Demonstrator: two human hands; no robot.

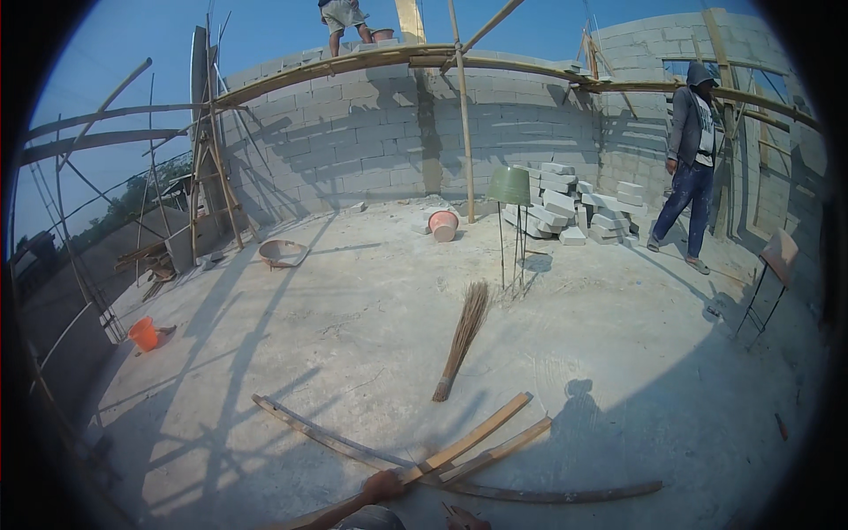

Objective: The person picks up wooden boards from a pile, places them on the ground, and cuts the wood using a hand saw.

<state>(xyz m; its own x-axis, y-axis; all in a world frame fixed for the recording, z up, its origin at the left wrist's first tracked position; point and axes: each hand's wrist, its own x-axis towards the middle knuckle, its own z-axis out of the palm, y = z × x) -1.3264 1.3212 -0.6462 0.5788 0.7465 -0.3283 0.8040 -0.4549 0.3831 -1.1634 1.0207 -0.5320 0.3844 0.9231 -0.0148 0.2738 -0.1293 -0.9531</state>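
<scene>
Low in the view, my left hand (382, 485) is closed around a light wooden strip (481, 428) that slants up to the right. My right hand (466, 519) shows only in part at the lower edge. Its fingers look closed, with thin dark pointed bits at their tips that I cannot make out. Beside the held strip lies a shorter wooden piece (503, 450). Under both, a long batten (322, 435) runs in from the left, and a darker batten (574, 495) stretches to the right.
A stick broom (462, 344) lies ahead. Beyond are a green bucket (510, 186) on upright rods, a pink bucket (443, 225), stacked blocks (558, 205) and a shallow pan (283, 253). An orange bucket (143, 334) stands left. One person (693, 159) is at right; another (343, 19) stands on the scaffold (353, 62).
</scene>
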